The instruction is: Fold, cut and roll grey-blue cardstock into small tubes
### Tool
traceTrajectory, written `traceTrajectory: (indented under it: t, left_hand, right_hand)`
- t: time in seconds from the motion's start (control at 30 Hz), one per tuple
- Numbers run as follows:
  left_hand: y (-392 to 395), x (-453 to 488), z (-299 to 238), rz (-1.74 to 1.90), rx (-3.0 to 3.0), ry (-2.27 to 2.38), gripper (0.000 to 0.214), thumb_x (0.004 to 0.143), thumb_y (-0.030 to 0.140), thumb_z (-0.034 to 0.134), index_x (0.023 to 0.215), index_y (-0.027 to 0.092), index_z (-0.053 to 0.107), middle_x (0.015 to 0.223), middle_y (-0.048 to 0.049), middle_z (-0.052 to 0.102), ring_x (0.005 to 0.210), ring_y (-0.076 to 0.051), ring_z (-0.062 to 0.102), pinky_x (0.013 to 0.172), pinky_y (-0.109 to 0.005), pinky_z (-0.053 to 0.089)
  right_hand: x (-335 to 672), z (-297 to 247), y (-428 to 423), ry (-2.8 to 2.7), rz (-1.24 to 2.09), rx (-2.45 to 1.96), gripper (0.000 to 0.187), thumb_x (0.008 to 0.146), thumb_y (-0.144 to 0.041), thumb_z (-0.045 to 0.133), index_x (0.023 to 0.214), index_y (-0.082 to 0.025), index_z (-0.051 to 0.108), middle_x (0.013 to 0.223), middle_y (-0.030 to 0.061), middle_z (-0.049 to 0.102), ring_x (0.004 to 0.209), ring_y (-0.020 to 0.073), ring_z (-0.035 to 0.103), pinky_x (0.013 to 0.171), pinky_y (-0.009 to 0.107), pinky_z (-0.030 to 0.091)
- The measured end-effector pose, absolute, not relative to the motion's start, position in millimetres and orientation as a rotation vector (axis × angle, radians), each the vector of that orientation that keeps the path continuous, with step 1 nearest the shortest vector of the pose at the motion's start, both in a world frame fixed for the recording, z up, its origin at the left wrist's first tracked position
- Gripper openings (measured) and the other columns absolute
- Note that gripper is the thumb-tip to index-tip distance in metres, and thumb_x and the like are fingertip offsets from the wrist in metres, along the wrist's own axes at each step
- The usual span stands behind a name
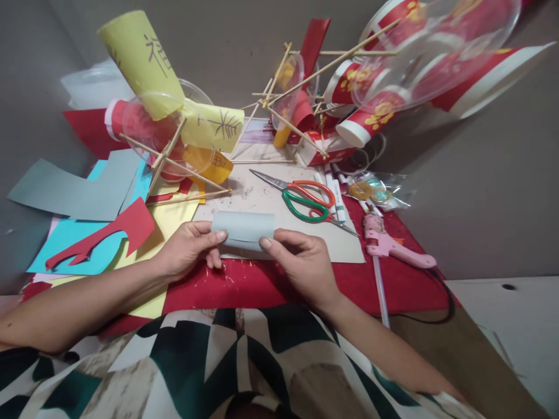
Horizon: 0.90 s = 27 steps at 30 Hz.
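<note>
Both my hands hold a small piece of pale grey-blue paper (243, 228) curled into a roll, just above a beige cardboard sheet (279, 201). My left hand (188, 247) pinches its left end with thumb on top. My right hand (303, 262) grips its right end, thumb across the front. Behind the roll lie two pairs of scissors, one with orange handles (311, 187) and one with green handles (301, 208).
A pink glue gun (395, 244) lies to the right on the red cloth (244, 285). Marker pens (335, 195), coloured paper sheets (82, 233), bamboo-stick frames with clear cups (166, 139) and red paper cups (371, 119) crowd the back.
</note>
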<state>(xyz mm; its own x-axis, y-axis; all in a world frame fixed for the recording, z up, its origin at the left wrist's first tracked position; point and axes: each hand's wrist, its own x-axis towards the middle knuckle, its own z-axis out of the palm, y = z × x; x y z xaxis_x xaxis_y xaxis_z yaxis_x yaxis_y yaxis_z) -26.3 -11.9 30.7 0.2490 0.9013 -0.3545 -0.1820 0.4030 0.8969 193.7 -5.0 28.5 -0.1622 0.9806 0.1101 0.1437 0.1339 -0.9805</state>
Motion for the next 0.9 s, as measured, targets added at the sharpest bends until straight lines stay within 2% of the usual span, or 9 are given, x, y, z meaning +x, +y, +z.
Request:
traceTrajectory:
  t: [0.23,0.4,0.5,0.6,0.7,0.8,0.9]
  left_hand:
    - [-10,-27,29,0.842,0.766,1.033,0.039,0.068,0.043,0.090,0.078,0.012,0.069,0.043,-0.0001,0.062,0.037,-0.007,0.054,0.042,-0.013,0.040]
    - [-2,-33,26,0.882,0.633,0.991,0.028,0.073,0.030,0.087,0.077,0.013,0.066,0.044,0.0052,0.056,0.036,-0.003,0.047,0.042,-0.011,0.039]
    - [1,-36,27,0.890,0.570,0.958,0.023,0.074,0.024,0.084,0.076,0.014,0.063,0.044,0.0071,0.051,0.036,-0.002,0.044,0.041,-0.011,0.037]
    - [0,-36,31,0.850,0.564,0.921,0.024,0.076,0.025,0.081,0.073,0.015,0.059,0.040,0.0071,0.046,0.035,-0.003,0.041,0.041,-0.012,0.036]
    - [-2,-36,35,0.815,0.573,0.895,0.026,0.074,0.026,0.082,0.073,0.016,0.058,0.039,0.0062,0.047,0.034,-0.003,0.038,0.039,-0.012,0.033]
    - [-2,-35,36,0.792,0.571,0.896,0.028,0.073,0.026,0.083,0.072,0.017,0.057,0.038,0.0059,0.047,0.034,-0.004,0.038,0.037,-0.012,0.033]
    - [-1,-34,35,0.794,0.570,0.920,0.026,0.075,0.025,0.081,0.072,0.017,0.056,0.040,0.0064,0.046,0.035,-0.004,0.039,0.038,-0.011,0.035]
  right_hand:
    - [193,26,-7,-1.584,0.997,-1.063,0.026,0.085,-0.035,0.067,0.066,-0.017,0.067,0.063,0.0009,0.059,0.060,0.0141,0.054,0.056,0.025,0.044]
    - [198,26,-7,-1.446,0.920,-1.064,0.027,0.092,-0.037,0.064,0.076,-0.019,0.076,0.072,0.0045,0.070,0.068,0.0177,0.063,0.064,0.028,0.052]
    - [200,21,-7,-1.304,0.876,-1.047,0.025,0.094,-0.039,0.066,0.082,-0.021,0.078,0.072,0.0036,0.070,0.060,0.0146,0.057,0.058,0.027,0.048]
    - [200,15,-6,-1.207,0.861,-1.000,0.025,0.094,-0.041,0.067,0.083,-0.021,0.078,0.074,0.0031,0.070,0.054,0.0124,0.049,0.051,0.027,0.042]
    - [199,14,-5,-1.168,0.821,-0.987,0.027,0.094,-0.043,0.066,0.084,-0.021,0.077,0.077,0.0040,0.071,0.055,0.0131,0.050,0.052,0.028,0.042]
    - [199,17,-3,-1.203,0.748,-0.977,0.018,0.093,-0.035,0.068,0.085,-0.021,0.076,0.080,0.0035,0.072,0.062,0.0140,0.057,0.059,0.028,0.048]
    - [201,19,-1,-1.299,0.636,-0.946,0.007,0.092,-0.026,0.069,0.093,-0.022,0.075,0.089,0.0039,0.074,0.079,0.0172,0.066,0.072,0.031,0.054]
